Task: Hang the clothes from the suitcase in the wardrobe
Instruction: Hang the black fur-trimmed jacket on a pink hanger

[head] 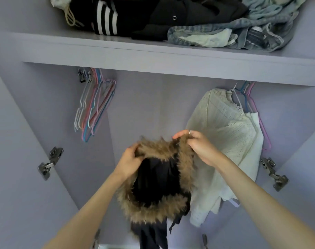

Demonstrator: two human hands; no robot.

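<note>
Fingers of left hand (129,159) and right hand (198,146) curl into the brown fur trim, pinching a dark fur-trimmed jacket (158,184) held up inside the lilac wardrobe (153,108), between empty coloured hangers (94,105) and a hung cream knit top (230,133), below the clothes-stacked shelf (153,56).

I count my two hands, left hand (130,159) and right hand (198,144), and one ring (190,131) on the right. There is one dark fur-trimmed jacket (158,180), one cream knit top (228,133) on a hanger, one shelf (153,56), and four door hinges: two upper ones, left (49,162) and right (274,174), and two lower ones, left (96,238) and right (205,240). The bunch of empty hangers (94,105) is too tangled to count.
</note>
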